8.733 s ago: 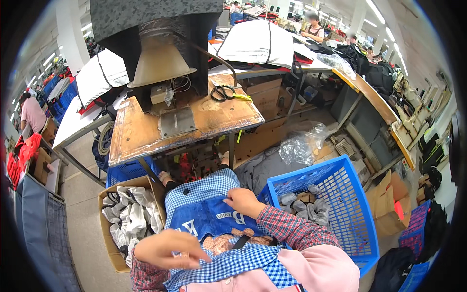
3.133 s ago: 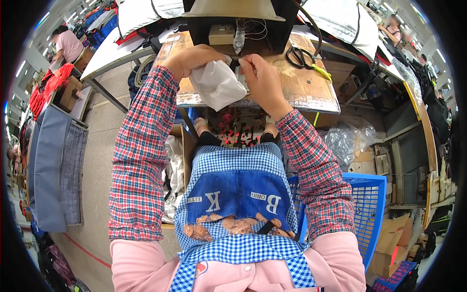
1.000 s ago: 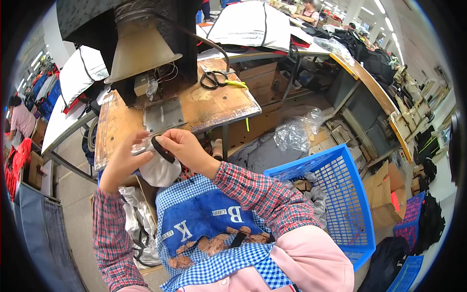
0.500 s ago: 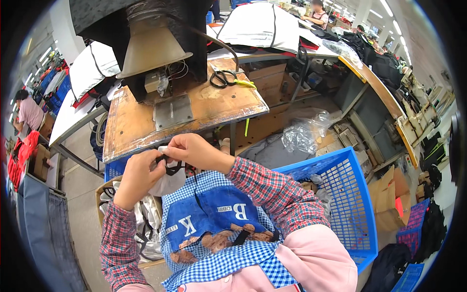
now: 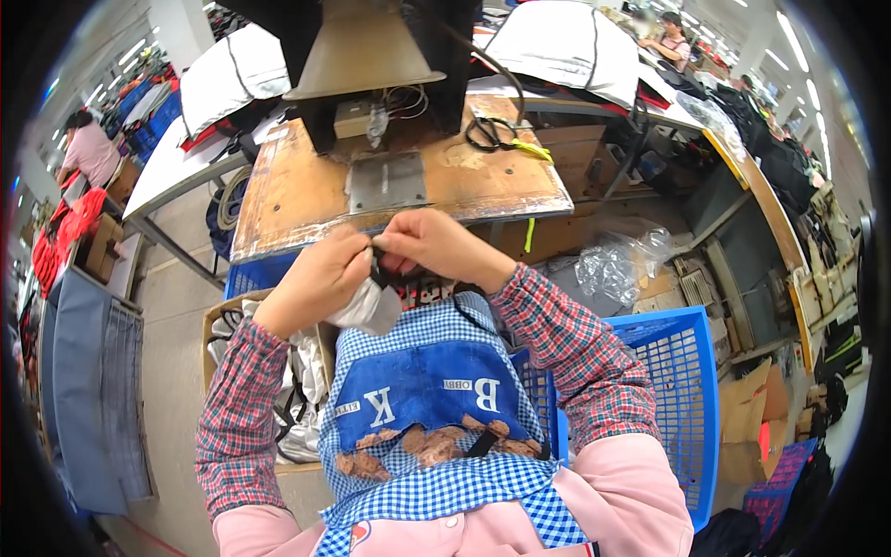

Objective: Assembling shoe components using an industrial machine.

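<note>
Pinching a white cloth pouch (image 5: 364, 306) with black strap, your left hand (image 5: 316, 278) and right hand (image 5: 429, 246) meet above the brown surface (image 5: 288, 195), beside a blue basket (image 5: 682, 390).

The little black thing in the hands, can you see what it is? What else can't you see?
- Head view: black piece pinched between left hand and right hand; fingers cover most of it.
- White fabric: mostly hidden under the left hand.
- Blue basket: contents hidden by the right sleeve.
- Cardboard box: partly hidden by the left forearm.
</note>
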